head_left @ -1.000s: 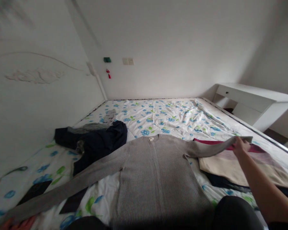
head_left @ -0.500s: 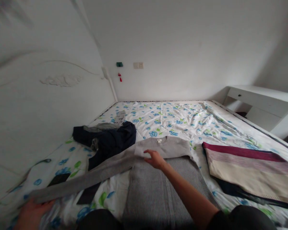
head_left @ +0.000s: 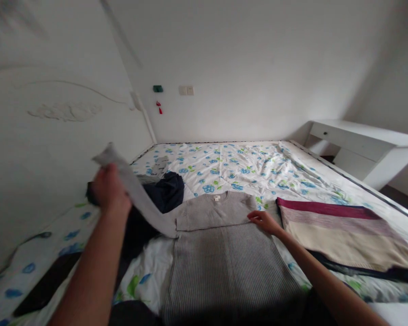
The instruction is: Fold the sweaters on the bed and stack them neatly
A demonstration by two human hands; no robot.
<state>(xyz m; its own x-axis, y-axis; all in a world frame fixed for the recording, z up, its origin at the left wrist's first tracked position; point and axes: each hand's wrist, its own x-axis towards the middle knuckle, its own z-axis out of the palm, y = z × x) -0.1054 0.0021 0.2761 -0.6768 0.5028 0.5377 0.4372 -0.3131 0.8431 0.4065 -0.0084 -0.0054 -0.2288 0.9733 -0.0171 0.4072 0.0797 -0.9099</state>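
Observation:
A grey ribbed sweater (head_left: 221, 262) lies spread on the bed, its neckline and white label at the far side. One sleeve is folded flat across the chest. My left hand (head_left: 110, 185) is closed on the other sleeve (head_left: 141, 206) and holds it raised up to the left, its cuff end sticking out above the fingers. At the right end of the folded sleeve, my right hand (head_left: 261, 220) has its fingers pinched together on the knit.
Dark clothes (head_left: 172, 188) are heaped left of the sweater, with a black flat item (head_left: 49, 280) nearer me. A folded striped sweater (head_left: 340, 231) lies on the right. Floral sheet (head_left: 221, 163) covers the bed; a white desk (head_left: 357, 140) stands beyond its right edge.
My left hand has lifted the sleeve from the sheet, up and forward. My right hand has moved right, from the sweater's left chest to the folded sleeve's right end. The view has shifted slightly.

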